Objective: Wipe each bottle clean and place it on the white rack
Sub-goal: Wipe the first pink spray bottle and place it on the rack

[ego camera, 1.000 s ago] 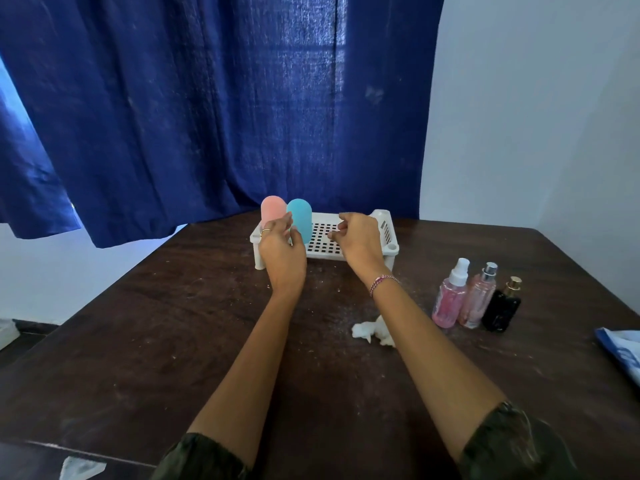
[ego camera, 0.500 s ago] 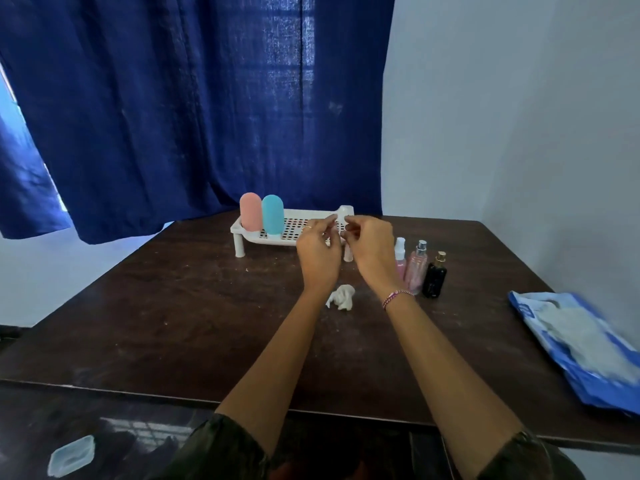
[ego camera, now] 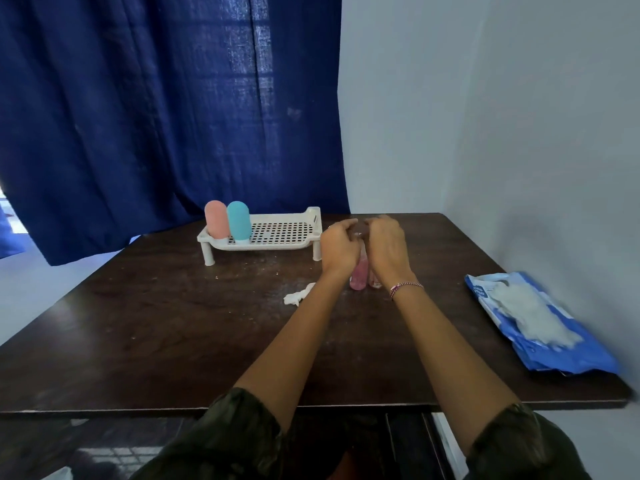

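Dark wood counter [ego camera: 173, 323], faintly glossy and dusty.
White plastic rack [ego camera: 277, 233] with perforated deck; matt pink bottle [ego camera: 216, 220] and teal bottle [ego camera: 239, 220]; coarse-woven blue curtain [ego camera: 156, 98]; glossy blue plastic packet [ego camera: 571, 355].

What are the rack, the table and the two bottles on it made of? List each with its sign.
Rack: white plastic, matte; moulded hole grid and legs.
Table: dark wood or laminate, slightly glossy; streaky grain, faint reflections.
Pink bottle and blue bottle: probably silicone or plastic, matte; no glare.

Pale pink bottle [ego camera: 216, 220], teal bottle [ego camera: 239, 220], white grid-holed rack [ego camera: 259, 246], dark brown table [ego camera: 173, 323], navy curtain [ego camera: 156, 116].
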